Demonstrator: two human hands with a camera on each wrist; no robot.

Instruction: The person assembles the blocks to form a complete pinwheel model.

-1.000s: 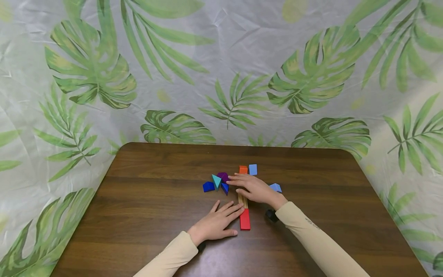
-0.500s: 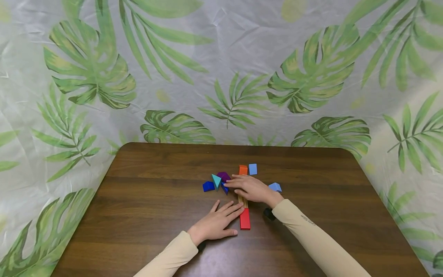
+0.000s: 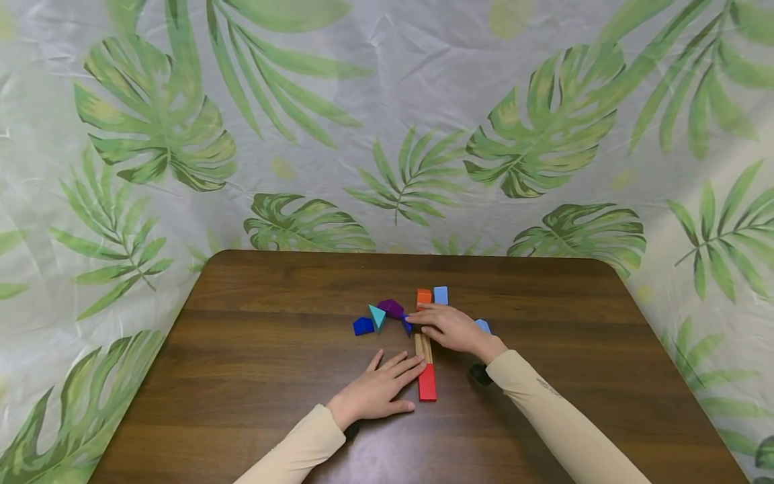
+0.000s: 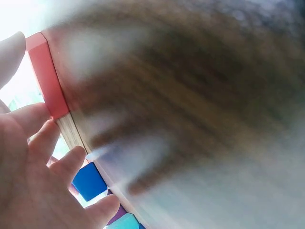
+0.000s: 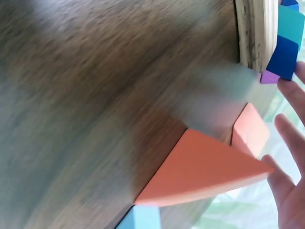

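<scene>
My left hand (image 3: 377,388) lies with straight fingers, its tips against the join of a red block (image 3: 427,384) and two bare wooden strips (image 3: 423,348). In the left wrist view the red block (image 4: 49,76) stands by those fingertips. My right hand (image 3: 453,327) reaches over the strips' far end, and its outstretched fingertips touch a blue triangular block (image 3: 407,325). In the right wrist view this dark blue block (image 5: 283,58) meets the fingertips, while an orange wedge (image 5: 200,169) lies near another finger. The right thumb is out of that view.
Left of the right hand sit a purple block (image 3: 391,308), a teal triangular block (image 3: 377,318) and another blue block (image 3: 363,327). Beyond it are an orange block (image 3: 424,298) and a light blue block (image 3: 441,295). Another light blue block (image 3: 482,325) is partly behind the wrist.
The right hand has slid a little to the right, and the blue triangular block has moved with its fingertips, away from the teal block. The left hand has stayed in place.
</scene>
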